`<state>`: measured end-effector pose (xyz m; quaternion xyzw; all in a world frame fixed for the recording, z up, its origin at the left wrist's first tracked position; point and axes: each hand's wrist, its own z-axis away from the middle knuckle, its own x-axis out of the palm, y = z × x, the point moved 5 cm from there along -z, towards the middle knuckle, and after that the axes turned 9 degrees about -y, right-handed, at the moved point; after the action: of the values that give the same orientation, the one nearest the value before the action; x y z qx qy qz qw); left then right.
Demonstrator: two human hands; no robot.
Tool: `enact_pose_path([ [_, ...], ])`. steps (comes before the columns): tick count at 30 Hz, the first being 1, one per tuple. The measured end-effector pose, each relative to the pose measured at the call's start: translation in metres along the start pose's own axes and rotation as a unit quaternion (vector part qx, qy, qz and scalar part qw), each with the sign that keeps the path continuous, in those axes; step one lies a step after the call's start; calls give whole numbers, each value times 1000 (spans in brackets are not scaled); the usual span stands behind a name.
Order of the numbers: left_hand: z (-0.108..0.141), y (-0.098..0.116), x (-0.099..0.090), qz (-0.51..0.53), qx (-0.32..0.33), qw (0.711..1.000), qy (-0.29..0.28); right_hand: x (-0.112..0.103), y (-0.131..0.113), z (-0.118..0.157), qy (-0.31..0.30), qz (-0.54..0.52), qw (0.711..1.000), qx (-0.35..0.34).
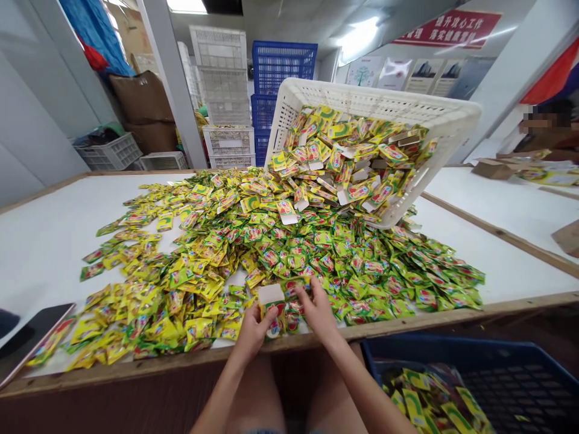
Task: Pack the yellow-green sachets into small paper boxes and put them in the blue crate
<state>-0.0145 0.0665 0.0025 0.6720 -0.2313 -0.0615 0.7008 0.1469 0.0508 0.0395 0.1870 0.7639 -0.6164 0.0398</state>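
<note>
Small printed carton (275, 320), its white flap standing up, sits in the left hand (254, 328) at the lower centre of the frame, close to the near wooden edge of the bench (40, 220). The left fingers grip it, thumb across the printed front. Just to its right, the right hand (319, 308) pinches a green and yellow sachet (293, 284) between thumb and fingers; whether the sachet touches the carton I cannot tell.

Heaped packets cover much of the bench, greener ones (375, 265) at centre and right, yellower ones (190, 301) toward the left. Above them, right of centre, a white basket (384, 99) lies tilted with its mouth toward the camera, loose cartons (344, 150) filling it and spilling onto the heap. A dark flat device (34, 337) rests at the lower left edge. Below the bench, at lower right, a blue crate (511, 386) holds yellow cartons (416, 410). White crates (221, 78) and blue baskets (284, 66) stand stacked at upper centre-left.
</note>
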Motion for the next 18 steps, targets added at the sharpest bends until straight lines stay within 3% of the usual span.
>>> enact_pose_path([
  [3,-1,2,3,-10,19,1000,-15,-5,-29,-7,-13,-17,999,-46],
  [7,-1,9,10,-16,44,998,-45,8,-55,-15,-113,68,987,-97],
  [12,1,13,13,-4,36,998,-54,15,-63,-22,-163,180,958,-155],
  [18,1,11,11,-8,43,998,-47,14,-67,-23,-151,210,952,-162],
])
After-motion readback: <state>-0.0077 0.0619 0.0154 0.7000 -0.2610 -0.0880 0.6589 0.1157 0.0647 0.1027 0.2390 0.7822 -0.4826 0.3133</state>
